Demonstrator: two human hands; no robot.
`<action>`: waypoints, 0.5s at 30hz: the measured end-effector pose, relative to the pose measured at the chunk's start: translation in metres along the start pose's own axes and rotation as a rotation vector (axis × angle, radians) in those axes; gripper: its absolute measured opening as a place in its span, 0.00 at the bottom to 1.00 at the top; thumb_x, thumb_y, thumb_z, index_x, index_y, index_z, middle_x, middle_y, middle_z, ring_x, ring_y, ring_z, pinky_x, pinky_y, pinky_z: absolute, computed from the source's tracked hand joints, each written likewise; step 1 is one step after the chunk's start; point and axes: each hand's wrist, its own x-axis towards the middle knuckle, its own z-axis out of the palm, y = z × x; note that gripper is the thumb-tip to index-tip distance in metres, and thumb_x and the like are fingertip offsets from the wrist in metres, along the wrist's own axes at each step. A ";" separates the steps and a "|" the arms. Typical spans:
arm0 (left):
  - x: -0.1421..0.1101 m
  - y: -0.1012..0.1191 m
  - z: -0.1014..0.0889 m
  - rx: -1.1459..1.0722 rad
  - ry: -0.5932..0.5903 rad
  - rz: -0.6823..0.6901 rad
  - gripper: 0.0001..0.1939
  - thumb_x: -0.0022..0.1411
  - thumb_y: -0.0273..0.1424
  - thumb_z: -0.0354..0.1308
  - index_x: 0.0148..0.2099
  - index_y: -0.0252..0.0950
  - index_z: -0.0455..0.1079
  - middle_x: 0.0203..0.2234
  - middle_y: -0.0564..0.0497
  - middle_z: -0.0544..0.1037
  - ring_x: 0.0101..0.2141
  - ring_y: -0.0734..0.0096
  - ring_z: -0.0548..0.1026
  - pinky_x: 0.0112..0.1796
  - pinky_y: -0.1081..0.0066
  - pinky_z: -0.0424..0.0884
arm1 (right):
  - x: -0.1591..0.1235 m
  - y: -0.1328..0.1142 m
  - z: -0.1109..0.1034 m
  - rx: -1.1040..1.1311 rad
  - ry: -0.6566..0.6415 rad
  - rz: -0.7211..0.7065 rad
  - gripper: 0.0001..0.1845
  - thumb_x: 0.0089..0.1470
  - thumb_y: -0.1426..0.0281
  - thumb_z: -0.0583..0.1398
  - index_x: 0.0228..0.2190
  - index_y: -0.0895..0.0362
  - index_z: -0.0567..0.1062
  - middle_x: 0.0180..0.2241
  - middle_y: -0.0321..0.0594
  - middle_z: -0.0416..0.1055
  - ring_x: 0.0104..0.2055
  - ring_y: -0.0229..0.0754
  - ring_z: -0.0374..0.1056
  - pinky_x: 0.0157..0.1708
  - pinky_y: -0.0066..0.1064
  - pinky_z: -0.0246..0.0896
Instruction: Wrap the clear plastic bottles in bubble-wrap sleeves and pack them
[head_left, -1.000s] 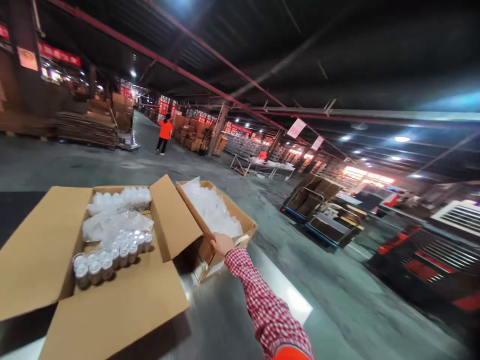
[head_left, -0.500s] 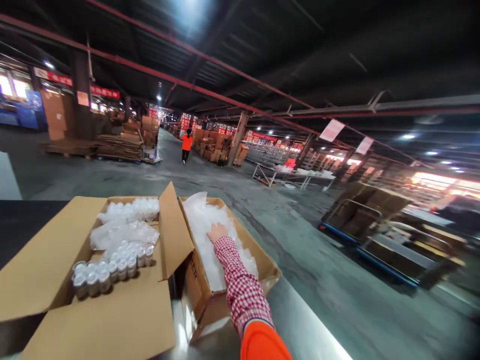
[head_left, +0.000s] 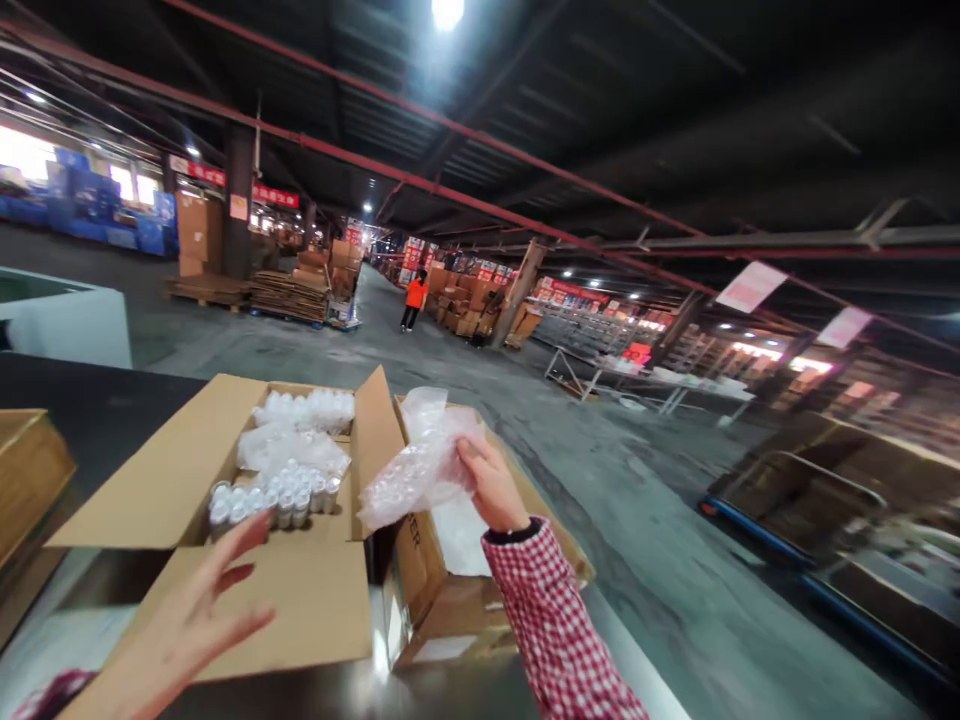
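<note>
My right hand (head_left: 491, 482) pinches a sheet of bubble wrap (head_left: 416, 470), lifted above the narrow carton (head_left: 424, 575) on the right. More white wrapping lies inside that carton. My left hand (head_left: 199, 610), fingers spread and holding nothing, hovers over the front flap of the open cardboard box (head_left: 292, 610). Rows of small clear jars (head_left: 281, 495) with pale lids stand inside this box. A crumpled piece of bubble wrap (head_left: 292, 450) covers the middle ones, and more jars (head_left: 307, 408) show behind it.
Both boxes rest on a shiny metal table beside a black surface (head_left: 97, 400). Another carton (head_left: 30, 480) sits at the left edge. A trolley (head_left: 795, 520) stands on the floor to the right. Farther off, a person in an orange top (head_left: 415, 295) is in the aisle near stacked cartons.
My right hand has pulled a bubble wrap sheet up out of the narrow carton and toward the left. My left hand has come into view. The camera has turned left.
</note>
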 end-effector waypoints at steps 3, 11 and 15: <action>-0.007 0.023 0.035 0.028 -0.012 0.124 0.43 0.50 0.45 0.64 0.64 0.44 0.51 0.65 0.49 0.50 0.62 0.51 0.53 0.60 0.55 0.54 | -0.040 -0.014 0.046 0.375 -0.125 0.109 0.19 0.43 0.57 0.66 0.32 0.58 0.77 0.28 0.37 0.72 0.26 0.36 0.63 0.26 0.26 0.62; -0.028 0.026 0.013 -0.196 0.137 0.135 0.14 0.57 0.41 0.60 0.37 0.35 0.69 0.30 0.51 0.74 0.31 0.70 0.70 0.32 0.75 0.68 | -0.078 0.034 0.124 0.247 -0.311 0.199 0.22 0.44 0.53 0.64 0.27 0.61 0.76 0.22 0.38 0.70 0.25 0.38 0.64 0.27 0.30 0.62; -0.029 0.000 -0.003 -0.233 0.220 0.087 0.17 0.54 0.42 0.62 0.38 0.35 0.66 0.28 0.53 0.71 0.29 0.70 0.68 0.29 0.75 0.65 | -0.092 0.048 0.155 0.042 -0.151 -0.015 0.19 0.46 0.55 0.63 0.31 0.59 0.73 0.26 0.38 0.68 0.29 0.39 0.62 0.31 0.31 0.61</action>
